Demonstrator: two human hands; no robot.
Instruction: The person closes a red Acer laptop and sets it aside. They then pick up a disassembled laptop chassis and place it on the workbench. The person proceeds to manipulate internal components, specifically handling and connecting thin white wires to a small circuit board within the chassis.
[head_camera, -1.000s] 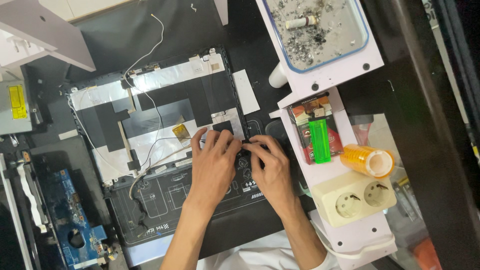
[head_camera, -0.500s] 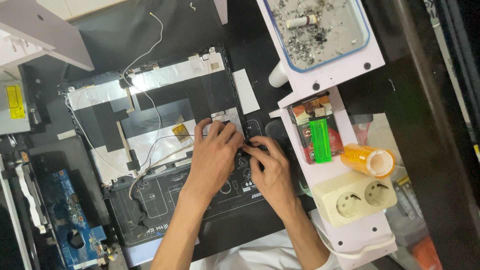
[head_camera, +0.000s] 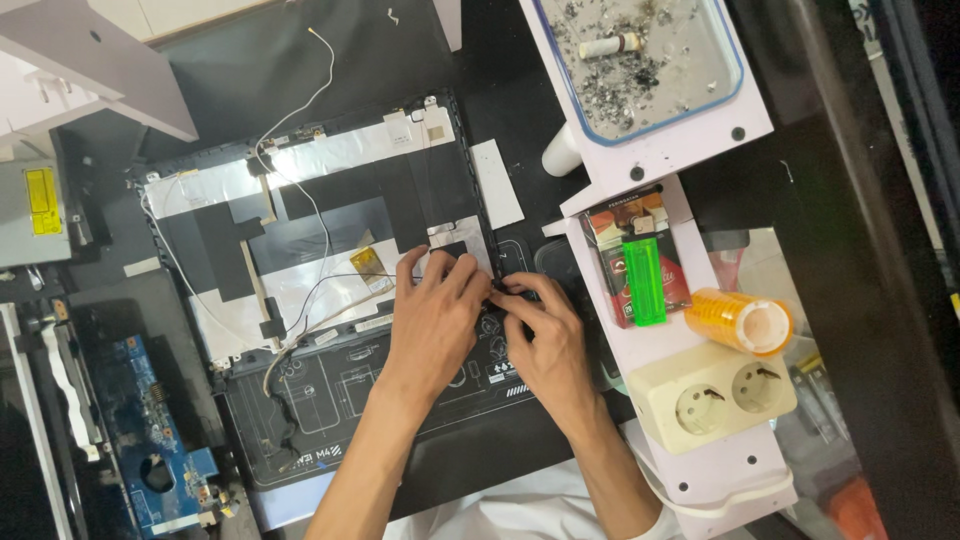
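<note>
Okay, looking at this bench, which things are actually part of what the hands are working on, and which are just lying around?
In use:
left hand
right hand
opened laptop shell, both hands pressing near its right hinge
its loose white cable

Lying about:
green lighter
cigarette pack
ashtray
orange tape roll
cream double socket
blue circuit board

Beside the double socket (head_camera: 712, 395): orange tape roll (head_camera: 742, 321) just above, green lighter (head_camera: 644, 281) higher, ash-filled tray (head_camera: 640, 62) topmost; blue circuit board (head_camera: 150, 440) far left.
</note>
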